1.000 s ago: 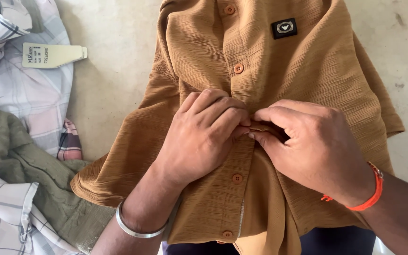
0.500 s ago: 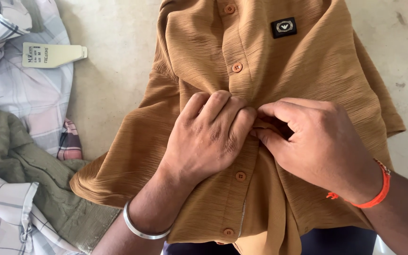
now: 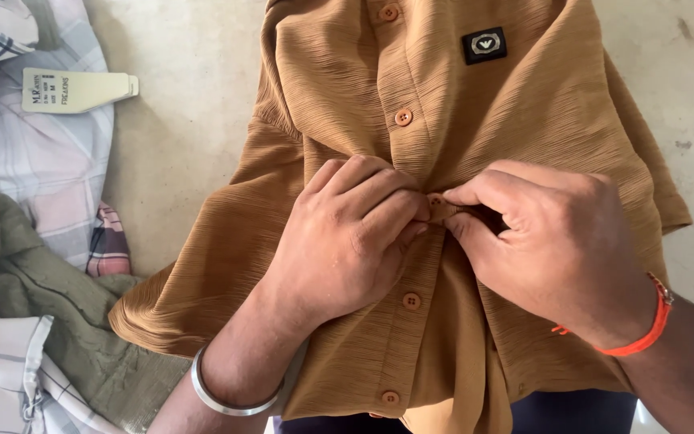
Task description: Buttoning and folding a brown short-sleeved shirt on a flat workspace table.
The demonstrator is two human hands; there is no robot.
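Both hands pinch the front placket of a tan button-up shirt (image 3: 347, 88) spread on a pale floor (image 3: 186, 120): the left hand (image 3: 347, 241) closes on the fabric edge, the right hand (image 3: 540, 241) clamps a middle button (image 3: 435, 201); keeping both edges aligned and taut should ease the button through. A heap of checked and olive garments (image 3: 34, 241) with a cream paper tag (image 3: 74, 88) lies just beside the shirt, clear of the placket.
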